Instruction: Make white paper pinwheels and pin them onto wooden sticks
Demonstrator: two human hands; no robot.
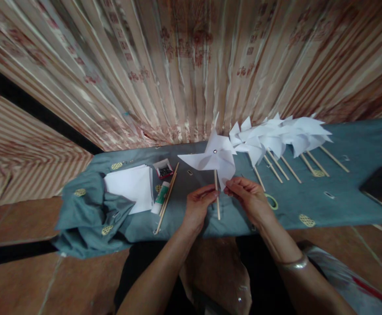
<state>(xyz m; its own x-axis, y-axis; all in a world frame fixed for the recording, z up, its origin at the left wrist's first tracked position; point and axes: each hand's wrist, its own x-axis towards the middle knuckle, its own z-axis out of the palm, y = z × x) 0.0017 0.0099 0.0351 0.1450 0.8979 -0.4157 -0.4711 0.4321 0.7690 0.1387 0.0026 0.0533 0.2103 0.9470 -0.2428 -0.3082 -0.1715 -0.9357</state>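
while both hands pinch this pinwheel [212, 158], left hand [197, 205] on its stick, right hand [248, 192] on a blade; finished pinwheels [276, 135] pile up; spare sticks [168, 192] and paper [130, 186] remain

No legible txt anywhere; marks on the glue stick [161, 197] too blurred to read.

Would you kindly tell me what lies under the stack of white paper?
The paper stack rests on the teal cloth, bunched at its near corner. Anything beneath the sheets is hidden.
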